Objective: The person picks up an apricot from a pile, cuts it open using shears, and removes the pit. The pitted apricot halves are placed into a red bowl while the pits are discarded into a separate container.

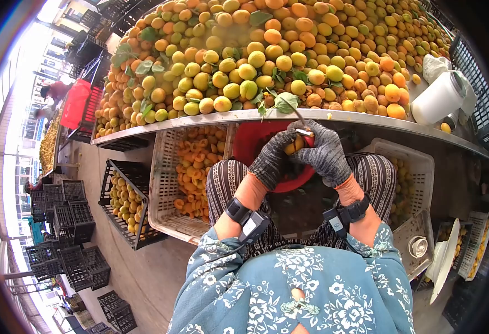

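Blue floral blouse (pixel 333 278) of the seated person, nearest the viewer, with both forearms extended over patterned trousers (pixel 373 177) toward the work surface. Left hand (pixel 270 160), in a grey knitted glove, curls its fingers around one apricot (pixel 294 147), apparently to keep the fruit from turning. Right hand (pixel 329 154), likewise gloved, closes on a slim tool (pixel 304 133) and meets the fruit from the opposite side; its grip close to the fruit probably favours control over force. Whether the tool touches the skin cannot be told, since the fingers hide the contact.

Both hands stand above the red basin (pixel 294 183), set between the knees, a position well suited to catching whatever drops. Beyond them, the metal table edge (pixel 211 119) retains a broad heap of apricots (pixel 222 67), leaving whole fruit within easy reach. Beside the left knee, a white crate (pixel 157 186) holds opened apricots (pixel 191 181), separate from the heap and only a short reach away. A second pale crate (pixel 424 158), beside the right knee, contains more fruit.
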Demonstrator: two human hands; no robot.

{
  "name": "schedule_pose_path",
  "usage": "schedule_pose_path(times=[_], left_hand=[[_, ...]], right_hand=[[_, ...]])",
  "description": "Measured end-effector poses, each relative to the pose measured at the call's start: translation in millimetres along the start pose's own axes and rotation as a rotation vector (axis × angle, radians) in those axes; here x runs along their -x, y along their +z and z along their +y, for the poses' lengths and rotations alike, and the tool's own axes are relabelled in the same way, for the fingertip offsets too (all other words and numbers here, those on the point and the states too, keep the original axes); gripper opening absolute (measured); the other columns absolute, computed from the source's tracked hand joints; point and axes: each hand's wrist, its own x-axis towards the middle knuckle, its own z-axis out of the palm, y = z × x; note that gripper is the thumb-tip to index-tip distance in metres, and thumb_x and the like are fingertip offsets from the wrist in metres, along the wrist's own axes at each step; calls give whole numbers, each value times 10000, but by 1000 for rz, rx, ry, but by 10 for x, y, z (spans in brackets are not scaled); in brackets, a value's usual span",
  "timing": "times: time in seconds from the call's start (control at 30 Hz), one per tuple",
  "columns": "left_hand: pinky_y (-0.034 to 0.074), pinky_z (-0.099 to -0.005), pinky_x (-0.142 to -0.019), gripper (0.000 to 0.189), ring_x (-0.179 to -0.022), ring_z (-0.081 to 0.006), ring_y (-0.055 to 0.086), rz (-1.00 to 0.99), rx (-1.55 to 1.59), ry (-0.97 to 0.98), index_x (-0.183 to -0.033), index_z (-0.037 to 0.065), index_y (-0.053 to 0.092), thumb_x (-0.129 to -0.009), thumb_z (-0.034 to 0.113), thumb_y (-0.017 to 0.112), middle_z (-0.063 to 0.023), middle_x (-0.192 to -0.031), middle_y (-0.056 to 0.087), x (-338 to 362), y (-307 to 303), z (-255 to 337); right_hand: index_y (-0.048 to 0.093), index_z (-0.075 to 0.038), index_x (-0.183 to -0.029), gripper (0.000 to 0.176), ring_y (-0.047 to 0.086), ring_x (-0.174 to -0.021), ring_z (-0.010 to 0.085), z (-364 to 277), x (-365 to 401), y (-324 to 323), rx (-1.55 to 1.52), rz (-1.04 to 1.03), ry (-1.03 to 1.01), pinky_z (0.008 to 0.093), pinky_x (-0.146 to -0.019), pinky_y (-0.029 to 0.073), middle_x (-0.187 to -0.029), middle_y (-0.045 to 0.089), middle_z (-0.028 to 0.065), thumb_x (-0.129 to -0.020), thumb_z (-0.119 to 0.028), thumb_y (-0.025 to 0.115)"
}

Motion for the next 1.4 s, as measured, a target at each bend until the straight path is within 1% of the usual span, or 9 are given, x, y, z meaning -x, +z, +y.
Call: schedule_pose_path(times=[0.33, 0.53, 0.63, 0.73, 0.83, 1.0, 1.17, 1.23, 1.4], left_hand=[[513, -283, -437, 318, -592, -169, 621, 126, 204, -99, -1048, 107, 618, -846, 352, 627, -21, -876, 648, 76, 200, 46], [379, -230, -339, 391, -440, -152, 518, 98, 256, -210, -945, 103, 616, -855, 478, 551, -23, -612, 583, 77, 98, 4], [385, -242, -347, 410, -395, -159, 490, -21, 497, -311, -925, 97, 591, -847, 497, 543, -47, -578, 540, 26, 43, 39], [392, -274, -392, 440, -489, -209, 535, -242, 474, -23, -995, 64, 596, -882, 478, 504, -71, -653, 577, 44, -32, 138], [432, -299, -458, 448, -594, -225, 576, -16, 461, -43, -1056, 51, 596, -896, 459, 500, -91, -758, 619, 95, -39, 152], [558, -401, -770, 313, -862, -259, 655, 82, 440, 93, -1069, 54, 600, -906, 319, 562, -122, -936, 670, 32, 18, 35], [556, -366, -548, 337, -770, -257, 664, 71, -43, 282, -1056, 49, 599, -906, 348, 552, -132, -939, 669, 164, -30, -9], [522, -371, -451, 363, -714, -263, 661, -80, 275, -111, -1067, 48, 597, -912, 371, 537, -128, -911, 666, 135, 19, 27], [512, -272, -793, 483, -905, -183, 635, -251, 96, 38, -1270, 41, 521, -908, 357, 573, -105, -1067, 632, 166, 195, -39]], right_hand=[[640, -9, -1078, 506, 608, -838, 124, 29, -3, -5, -283, -24, 89, 295, -802, 508, -913, 673, 49, -597, -48, 791], [626, -11, -975, 386, 603, -764, 113, 32, 23, 77, -365, 85, 91, 282, -745, 526, -847, 641, 28, -615, -16, 766], [598, -12, -913, 320, 599, -681, 111, -128, 40, 121, -710, 171, 266, 277, -650, 545, -790, 611, 36, -634, -13, 753], [591, 0, -944, 342, 597, -634, 113, 0, 27, -22, -787, 158, 284, 263, -574, 543, -772, 598, 44, -639, 19, 743], [612, 1, -988, 380, 588, -679, 87, -27, 34, -78, -903, 137, 302, 239, -596, 526, -818, 607, 32, -634, 51, 740], [626, -34, -1118, 473, 542, -835, 51, -243, 102, 169, -309, -13, -32, 214, -773, 464, -986, 635, -3, -662, 75, 690], [650, 1, -1032, 257, 522, -514, 25, -292, 7, -114, -652, 154, 171, 182, -471, 431, -767, 659, 30, -775, -10, 668], [630, 0, -985, 200, 485, -437, 69, -349, -87, -216, -750, 292, 126, 209, -429, 424, -646, 595, 32, -815, -94, 676], [577, -17, -995, 256, 423, -400, 103, -424, -284, -300, -848, 314, -91, 252, -402, 416, -587, 513, 34, -866, -220, 663]])
